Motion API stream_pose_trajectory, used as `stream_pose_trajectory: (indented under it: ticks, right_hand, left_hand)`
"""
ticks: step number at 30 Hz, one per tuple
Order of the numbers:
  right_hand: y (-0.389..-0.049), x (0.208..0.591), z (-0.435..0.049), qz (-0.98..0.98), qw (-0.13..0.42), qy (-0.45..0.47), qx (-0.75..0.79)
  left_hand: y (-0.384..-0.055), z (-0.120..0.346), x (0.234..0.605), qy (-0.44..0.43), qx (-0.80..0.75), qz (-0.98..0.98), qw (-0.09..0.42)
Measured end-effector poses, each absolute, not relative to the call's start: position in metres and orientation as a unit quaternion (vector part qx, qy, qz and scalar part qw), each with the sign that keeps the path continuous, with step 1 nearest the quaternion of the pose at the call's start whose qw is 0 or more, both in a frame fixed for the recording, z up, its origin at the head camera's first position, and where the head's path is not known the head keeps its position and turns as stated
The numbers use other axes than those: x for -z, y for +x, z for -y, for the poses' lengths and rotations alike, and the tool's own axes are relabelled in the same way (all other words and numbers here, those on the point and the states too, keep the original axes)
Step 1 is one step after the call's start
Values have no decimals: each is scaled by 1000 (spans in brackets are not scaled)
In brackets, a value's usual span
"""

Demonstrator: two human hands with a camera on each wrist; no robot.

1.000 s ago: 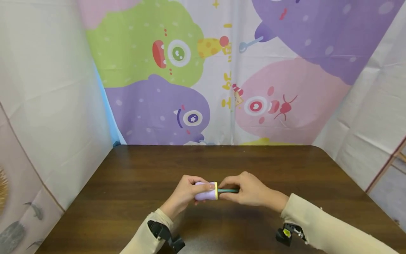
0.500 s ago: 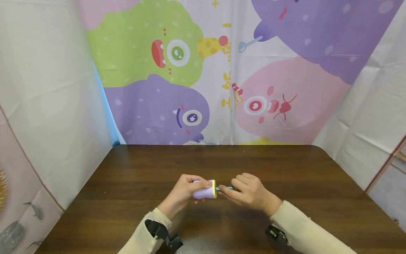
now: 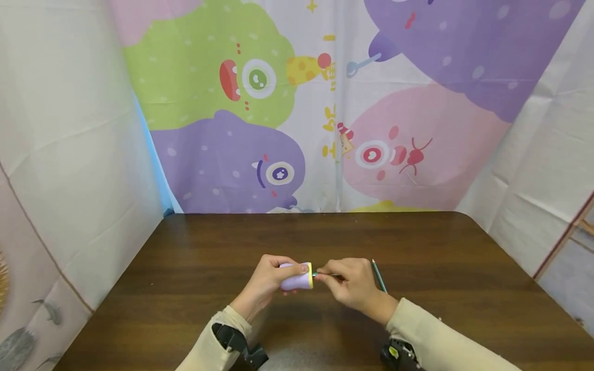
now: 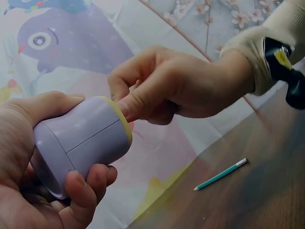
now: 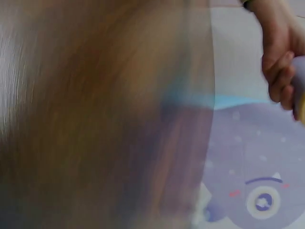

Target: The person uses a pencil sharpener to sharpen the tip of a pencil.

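Note:
My left hand (image 3: pixel 266 281) grips a lavender pencil sharpener (image 3: pixel 293 277) with a yellow rim, held sideways. In the left wrist view, the thumb lies along the top of the sharpener (image 4: pixel 83 133) and the fingers wrap beneath it. Close at the yellow end, my right hand (image 3: pixel 355 286) pinches a thin teal pencil (image 3: pixel 314 274), of which only a short piece shows between fingertips and rim. The right fingers cover most of it. The right wrist view catches the left hand (image 5: pixel 281 62) at its edge, while the right hand is out of that frame.
A second teal pencil (image 3: pixel 379 275) lies on the dark wooden table (image 3: pixel 223 237), just beyond the right wrist. A cartoon-print curtain (image 3: pixel 320 103) hangs behind the table, and pale cloth walls (image 3: pixel 79 103) flank it.
My right hand has turned at the wrist and shifted left, its fingertips nearer the rim. Less of the pencil shows, and the second pencil has come into sight. The left hand moved slightly left.

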State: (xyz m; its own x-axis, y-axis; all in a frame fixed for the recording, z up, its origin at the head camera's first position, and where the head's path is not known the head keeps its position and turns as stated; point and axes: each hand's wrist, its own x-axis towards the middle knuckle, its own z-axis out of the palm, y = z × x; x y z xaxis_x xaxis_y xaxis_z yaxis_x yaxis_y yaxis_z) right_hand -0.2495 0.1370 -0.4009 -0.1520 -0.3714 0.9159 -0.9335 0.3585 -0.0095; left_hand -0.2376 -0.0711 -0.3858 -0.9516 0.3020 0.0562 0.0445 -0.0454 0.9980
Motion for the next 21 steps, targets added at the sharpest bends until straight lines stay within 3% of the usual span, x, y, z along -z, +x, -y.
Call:
stream_pose_trajectory:
  ticks: [4, 10, 15, 18, 21]
  right_hand:
    - [-238, 395, -136, 788, 288, 372, -397]
    - [-236, 366, -137, 833, -48, 163, -527]
    - [-248, 357, -145, 766, -298, 63, -566]
    - [-252, 357, -148, 737, -378, 54, -558]
    - [-251, 356, -151, 747, -379, 75, -541]
  left_hand:
    - [-239, 71, 389, 122, -711, -687, 87]
    - [-240, 68, 390, 132, -702, -695, 78]
    - [-237, 67, 391, 146, -686, -710, 67]
    - [-237, 68, 392, 148, -676, -719, 66]
    - [-238, 68, 393, 151, -673, -721, 70]
